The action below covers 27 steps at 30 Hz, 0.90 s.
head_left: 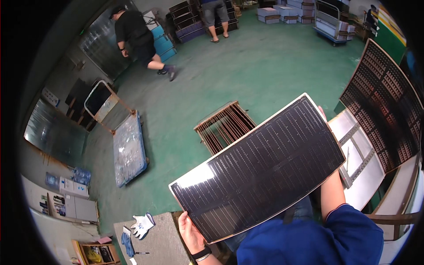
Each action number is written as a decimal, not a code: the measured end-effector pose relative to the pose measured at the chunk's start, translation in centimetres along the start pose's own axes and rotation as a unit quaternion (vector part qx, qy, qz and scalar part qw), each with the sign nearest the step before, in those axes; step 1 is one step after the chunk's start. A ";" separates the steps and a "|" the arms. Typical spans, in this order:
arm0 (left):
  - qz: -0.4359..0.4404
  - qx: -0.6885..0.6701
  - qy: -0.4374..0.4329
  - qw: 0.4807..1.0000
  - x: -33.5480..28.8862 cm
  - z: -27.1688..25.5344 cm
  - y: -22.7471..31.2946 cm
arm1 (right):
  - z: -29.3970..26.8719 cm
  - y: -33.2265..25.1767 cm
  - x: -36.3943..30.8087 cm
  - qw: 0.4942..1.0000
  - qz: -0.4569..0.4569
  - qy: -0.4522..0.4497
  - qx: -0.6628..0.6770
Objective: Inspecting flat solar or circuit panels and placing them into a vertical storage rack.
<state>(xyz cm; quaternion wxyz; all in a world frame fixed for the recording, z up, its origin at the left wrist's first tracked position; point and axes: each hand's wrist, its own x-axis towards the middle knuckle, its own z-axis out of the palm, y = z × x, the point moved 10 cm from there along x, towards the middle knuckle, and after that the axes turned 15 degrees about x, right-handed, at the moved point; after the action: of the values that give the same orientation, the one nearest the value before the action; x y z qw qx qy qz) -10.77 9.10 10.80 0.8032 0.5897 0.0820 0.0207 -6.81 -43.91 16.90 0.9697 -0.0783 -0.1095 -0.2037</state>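
Note:
A large, glossy black panel (pixel 260 172) with fine rows of markings and pale edges, like a circuit board sheet, is tilted in front of me. My left hand (pixel 191 233) grips its lower left corner, the thumb along the edge. My right hand (pixel 322 113) is at the panel's upper right edge, where only fingertips show; the rest of it is hidden behind the panel. Light glares off the panel's left end. Just beyond it on the floor stands a slotted rack (pixel 225 125), partly covered by the panel.
A grey-topped table (pixel 163 236) at lower left bears white gloves (pixel 142 226), blue gloves (pixel 127 244) and a pen. To the right are a white framed screen (pixel 360 176) and a dark patterned sheet (pixel 384 106). A blue trolley (pixel 128 150) stands left; two people are farther off.

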 end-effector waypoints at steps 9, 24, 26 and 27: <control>-0.002 -0.015 0.019 1.000 -0.2 0.0 -0.3 | -1.1 -0.1 -0.3 1.000 -0.014 0.015 -0.005; 0.001 0.004 0.066 0.998 0.4 -0.8 -1.9 | -4.3 0.0 -1.9 1.000 -0.013 -0.015 0.015; -0.016 -0.012 0.085 0.996 0.8 -0.4 -2.8 | -6.7 1.7 -3.6 1.000 0.013 0.000 0.025; -0.024 -0.037 0.092 0.995 1.2 0.6 -3.4 | -7.5 3.9 -4.7 0.998 0.058 0.024 0.032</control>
<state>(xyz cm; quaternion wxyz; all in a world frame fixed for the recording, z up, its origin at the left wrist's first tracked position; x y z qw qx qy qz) -9.74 7.69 7.64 0.8135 0.5534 0.1691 0.0589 -8.03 -40.07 8.11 0.9842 -0.0488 -0.0882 -0.1458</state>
